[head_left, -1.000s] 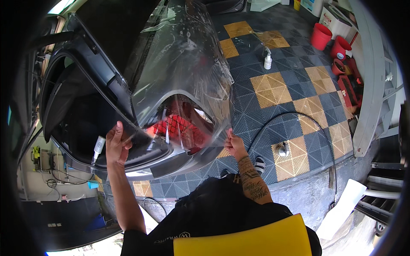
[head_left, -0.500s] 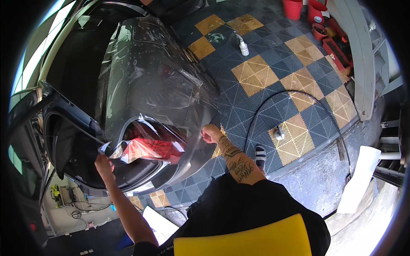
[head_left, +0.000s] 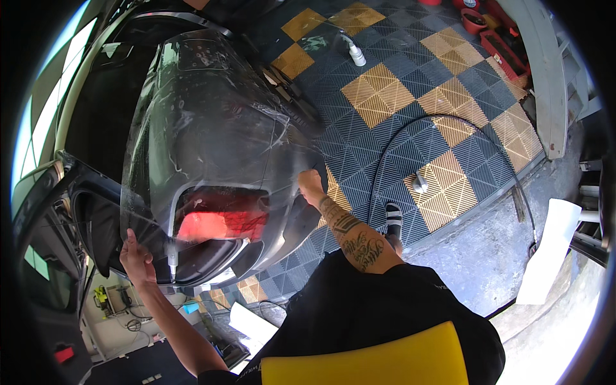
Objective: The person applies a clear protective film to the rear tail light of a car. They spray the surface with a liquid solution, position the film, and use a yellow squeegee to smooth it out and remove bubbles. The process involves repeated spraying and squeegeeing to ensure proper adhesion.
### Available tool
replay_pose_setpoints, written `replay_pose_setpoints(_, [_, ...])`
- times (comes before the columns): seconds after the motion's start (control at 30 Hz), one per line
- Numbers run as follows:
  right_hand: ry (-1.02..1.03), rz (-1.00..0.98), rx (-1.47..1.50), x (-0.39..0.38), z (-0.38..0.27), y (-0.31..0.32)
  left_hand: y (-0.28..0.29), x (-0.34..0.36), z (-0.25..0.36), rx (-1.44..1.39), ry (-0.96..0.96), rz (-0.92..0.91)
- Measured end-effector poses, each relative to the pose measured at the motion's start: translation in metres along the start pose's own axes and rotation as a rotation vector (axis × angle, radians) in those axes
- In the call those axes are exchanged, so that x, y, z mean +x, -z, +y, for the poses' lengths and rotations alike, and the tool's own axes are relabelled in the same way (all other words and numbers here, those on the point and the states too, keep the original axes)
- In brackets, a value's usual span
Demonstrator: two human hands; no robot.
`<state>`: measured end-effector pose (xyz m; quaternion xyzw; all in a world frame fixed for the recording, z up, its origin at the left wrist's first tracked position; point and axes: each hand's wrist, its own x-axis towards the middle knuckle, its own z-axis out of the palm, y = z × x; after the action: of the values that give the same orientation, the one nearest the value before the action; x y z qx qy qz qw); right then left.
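A large sheet of clear film point(head_left: 212, 138) lies loosely over the dark rear panel of a car, with wrinkles, wet streaks and glare on it. At the left, my left hand point(head_left: 137, 260) pinches the film's near edge, index finger pointing up, beside the dark door opening. My right hand point(head_left: 310, 187) is closed on the film's right edge, along the car's rounded body. Between the hands, the red tail light point(head_left: 221, 215) shows through the sheet.
A white spray bottle point(head_left: 357, 55) stands on the checkered tile floor point(head_left: 378, 96). A black hose point(head_left: 385, 151) curves across the tiles, near a small silvery object point(head_left: 419, 185). Red containers point(head_left: 504, 54) line the far right wall. White paper point(head_left: 549, 250) lies at the right. The open car door point(head_left: 38, 250) is at the left.
My left hand has moved left and outward, drawing the film flatter and tauter over the tail light. My right hand has shifted slightly left and up. The view has tilted a little.
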<state>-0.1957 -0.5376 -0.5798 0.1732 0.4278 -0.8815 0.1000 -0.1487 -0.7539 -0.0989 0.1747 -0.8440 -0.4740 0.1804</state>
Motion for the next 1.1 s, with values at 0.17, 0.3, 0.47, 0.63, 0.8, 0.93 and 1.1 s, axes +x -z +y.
replay_pose_setpoints(0.17, [-0.399, 0.067, 0.408, -0.041, -0.18, 0.021, -0.051, 0.018, 0.067, -0.304, -0.047, -0.212])
replay_pose_setpoints(0.3, [-0.306, -0.028, 0.504, -0.055, -0.21, 0.051, -0.065, 0.019, 0.084, -0.441, -0.007, -0.299])
replay_pose_setpoints(0.47, [-0.305, 0.016, 0.489, -0.079, -0.208, 0.047, -0.057, 0.02, 0.069, -0.534, 0.028, -0.348])
replay_pose_setpoints(0.63, [-0.187, 0.012, 0.504, -0.078, -0.235, 0.051, -0.061, 0.018, 0.082, -0.557, -0.022, -0.415])
replay_pose_setpoints(0.8, [-0.243, 0.036, 0.462, -0.067, -0.192, 0.051, -0.047, 0.021, 0.037, -0.514, -0.001, -0.356])
replay_pose_setpoints(0.93, [-0.248, 0.081, 0.427, -0.066, -0.165, 0.037, -0.033, 0.026, 0.012, -0.541, 0.011, -0.349])
replay_pose_setpoints(1.1, [-0.249, 0.097, 0.433, -0.066, -0.152, 0.033, -0.03, 0.029, 0.004, -0.56, -0.019, -0.364])
